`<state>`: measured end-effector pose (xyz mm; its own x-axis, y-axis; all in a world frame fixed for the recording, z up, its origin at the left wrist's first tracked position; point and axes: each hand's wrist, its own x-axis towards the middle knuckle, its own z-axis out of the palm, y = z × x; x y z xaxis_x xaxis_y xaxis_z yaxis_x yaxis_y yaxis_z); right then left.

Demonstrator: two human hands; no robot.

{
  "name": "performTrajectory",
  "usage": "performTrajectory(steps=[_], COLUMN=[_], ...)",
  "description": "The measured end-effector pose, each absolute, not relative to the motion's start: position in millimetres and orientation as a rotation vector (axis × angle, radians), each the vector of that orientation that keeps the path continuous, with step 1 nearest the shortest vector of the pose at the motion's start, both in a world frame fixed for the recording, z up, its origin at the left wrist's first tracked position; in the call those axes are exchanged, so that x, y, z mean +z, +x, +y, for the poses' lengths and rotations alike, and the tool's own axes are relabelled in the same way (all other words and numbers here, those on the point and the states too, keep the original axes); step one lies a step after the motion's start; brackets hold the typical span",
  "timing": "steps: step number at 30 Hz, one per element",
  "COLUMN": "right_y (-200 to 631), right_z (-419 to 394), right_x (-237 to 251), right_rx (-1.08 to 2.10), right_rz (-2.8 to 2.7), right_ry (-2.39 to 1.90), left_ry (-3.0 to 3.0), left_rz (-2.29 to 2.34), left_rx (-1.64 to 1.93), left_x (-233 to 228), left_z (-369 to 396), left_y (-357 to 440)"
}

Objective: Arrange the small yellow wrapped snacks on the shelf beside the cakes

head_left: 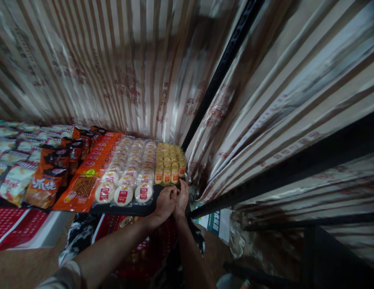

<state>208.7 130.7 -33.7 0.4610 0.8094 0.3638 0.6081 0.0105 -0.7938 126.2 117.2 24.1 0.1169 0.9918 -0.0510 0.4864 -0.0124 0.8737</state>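
Note:
My left hand (165, 204) and my right hand (182, 197) are close together at the front edge of a black shelf (123, 208). Both have their fingers bent inward and nearly meet; whatever is between them is hidden. Just beyond my fingertips stand rows of small yellow wrapped snack packets (166, 173) with red and white labels. My right fingertips reach the lower front of the rightmost row. To their left are rows of round white wrapped cakes (123, 195) with red labels, leaning one behind another.
Further left lie an orange snack bag (81, 188), brown-orange bags (43, 186) and white bags (16, 180). A red basket (147, 261) with packets sits below my arms. Black posts (217, 80) and striped plastic sheeting (129, 72) stand behind and to the right.

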Motion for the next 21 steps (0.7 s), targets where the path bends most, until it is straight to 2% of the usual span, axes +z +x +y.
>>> performTrajectory(steps=[6, 11, 16, 21], right_y=[197.3, 172.7, 146.4, 132.8], right_z=[95.0, 52.2, 12.6, -4.5], right_x=[-32.9, -43.7, -78.0, -122.0], right_rx=[0.18, 0.246, 0.356, 0.582], right_rz=[-1.278, -1.331, -1.348, -1.417], right_ry=[-1.64, -1.459, -1.52, -1.586], left_ry=[1.647, 1.735, 1.583, 1.569], left_rz=[1.387, 1.3, 1.502, 1.516], left_rx=[0.871, 0.768, 0.666, 0.487], left_x=[24.5, 17.1, -5.4, -27.8], left_z=[82.8, 39.3, 6.6, -8.9], left_y=[113.5, 100.1, 104.0, 62.8])
